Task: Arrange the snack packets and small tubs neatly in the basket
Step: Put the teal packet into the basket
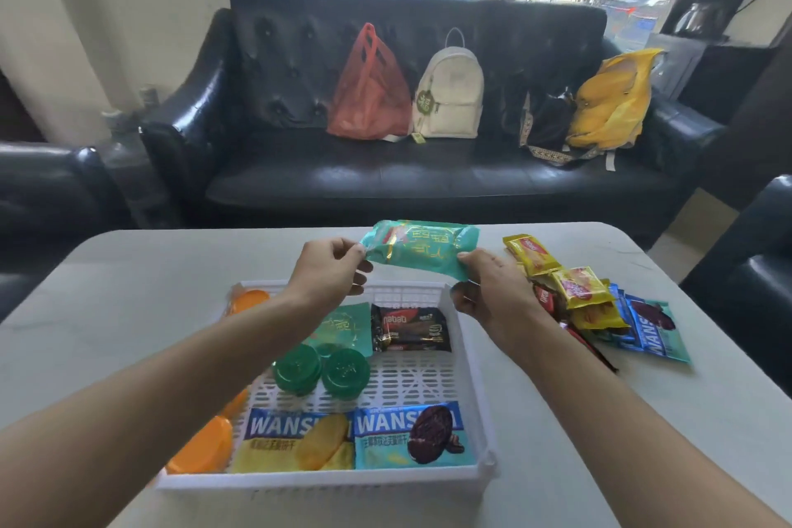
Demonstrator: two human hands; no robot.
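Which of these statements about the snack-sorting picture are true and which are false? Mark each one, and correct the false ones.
1. Both hands hold the teal packet above the table. True: the left hand pinches one end and the right hand the other.
2. The white basket holds nothing yet. False: it already holds packets and tubs.
3. Two green tubs sit side by side in the basket. True.
4. The loose pile of packets lies left of the basket. False: it lies to its right.
5. The black wafer packet lies outside the basket. False: it lies inside.
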